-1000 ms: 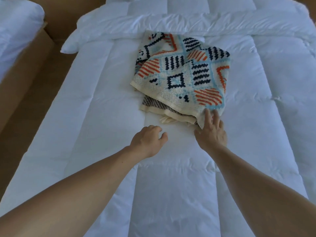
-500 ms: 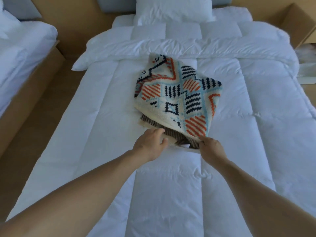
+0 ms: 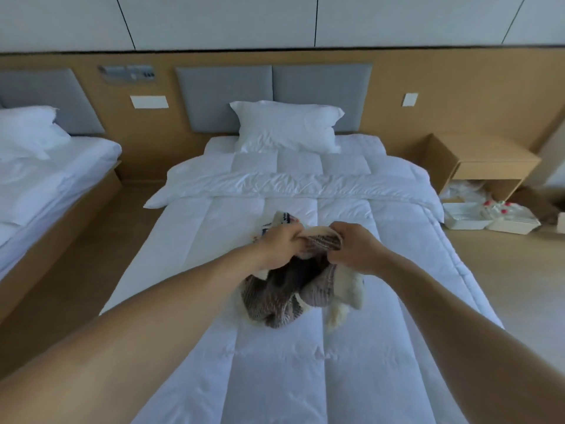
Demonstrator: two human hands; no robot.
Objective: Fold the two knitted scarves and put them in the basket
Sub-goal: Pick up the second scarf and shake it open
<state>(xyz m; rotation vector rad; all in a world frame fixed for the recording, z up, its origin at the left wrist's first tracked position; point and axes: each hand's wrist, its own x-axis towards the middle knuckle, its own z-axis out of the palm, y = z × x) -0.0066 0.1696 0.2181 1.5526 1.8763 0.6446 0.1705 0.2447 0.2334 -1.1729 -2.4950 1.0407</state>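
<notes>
Both my hands hold a bundle of knitted scarves up over the white bed (image 3: 275, 377). My left hand (image 3: 282, 244) grips the top edge on the left, my right hand (image 3: 356, 247) grips it on the right. A brown-grey ribbed scarf (image 3: 275, 296) with cream trim hangs down between them in loose folds. A bit of the patterned cream scarf (image 3: 282, 218) with dark markings shows behind my left hand; most of it is hidden. No basket is in view.
A pillow (image 3: 287, 127) lies at the head of the bed. A second bed (image 3: 46, 179) stands to the left across a strip of wooden floor. At the right are a wooden nightstand (image 3: 483, 162) and white trays (image 3: 489, 217) on the floor.
Both hands took hold of the scarves' near edge and lifted them off the bed, so the brown scarf now hangs in front. My view tilted up towards the headboard.
</notes>
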